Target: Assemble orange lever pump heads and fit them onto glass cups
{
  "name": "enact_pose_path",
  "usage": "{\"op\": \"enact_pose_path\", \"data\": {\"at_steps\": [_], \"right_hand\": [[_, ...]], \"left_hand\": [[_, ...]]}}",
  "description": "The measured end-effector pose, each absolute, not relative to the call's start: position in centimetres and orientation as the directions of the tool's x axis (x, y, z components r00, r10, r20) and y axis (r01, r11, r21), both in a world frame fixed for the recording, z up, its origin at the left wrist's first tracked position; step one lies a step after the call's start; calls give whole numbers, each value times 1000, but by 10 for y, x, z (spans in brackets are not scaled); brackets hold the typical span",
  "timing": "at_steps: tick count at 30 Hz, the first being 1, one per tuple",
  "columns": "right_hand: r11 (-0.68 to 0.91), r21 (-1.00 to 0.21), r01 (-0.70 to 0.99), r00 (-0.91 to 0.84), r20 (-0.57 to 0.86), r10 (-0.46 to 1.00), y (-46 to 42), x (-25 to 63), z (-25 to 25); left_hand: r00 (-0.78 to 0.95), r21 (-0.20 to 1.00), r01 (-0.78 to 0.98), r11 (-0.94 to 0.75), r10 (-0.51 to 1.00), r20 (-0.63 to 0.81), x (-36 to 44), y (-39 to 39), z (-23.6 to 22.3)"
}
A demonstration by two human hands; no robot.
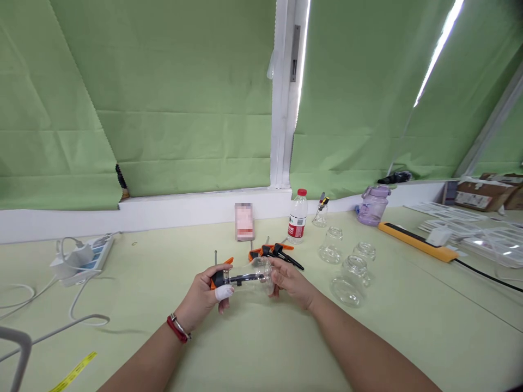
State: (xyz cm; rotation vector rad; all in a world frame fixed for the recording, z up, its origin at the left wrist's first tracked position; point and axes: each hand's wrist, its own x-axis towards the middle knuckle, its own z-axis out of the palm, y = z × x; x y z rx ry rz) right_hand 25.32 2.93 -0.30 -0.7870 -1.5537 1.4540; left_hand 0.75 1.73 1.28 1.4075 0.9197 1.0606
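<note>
My left hand (202,296), with a white wrap on its thumb, is closed around a black-and-orange top (218,279) at the neck of a clear glass bottle (263,283). The bottle lies sideways between my hands, and a dark tube (245,277) from the top runs inside it. Closed on the bottle's wide end is my right hand (292,280); its fingers are partly hidden. Just beyond my hands, several similar black-and-orange tops (273,251) lie together on the table. To the right stand clear glass bottles (330,247) without tops.
A phone (244,222) leans by the wall, near a red-capped water bottle (297,218). Behind are a jar with tools (321,213) and a purple bottle (373,207). An orange power strip (420,242) lies right; a white one (87,261) with cables lies left.
</note>
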Motion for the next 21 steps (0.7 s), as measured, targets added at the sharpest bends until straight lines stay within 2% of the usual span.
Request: {"op": "enact_pose_path", "data": {"at_steps": [6,13,21], "right_hand": [[80,-995,-60,-437,98,894,31,252,-7],[174,-968,-180,-470,240,850,25,255,1],[134,-976,-170,-492,202,847,26,254,0]], "left_hand": [[306,995,-16,-102,946,102,8,16,14],[280,993,-43,-114,952,121,10,16,16],[291,995,-32,-91,952,96,10,15,16]]}}
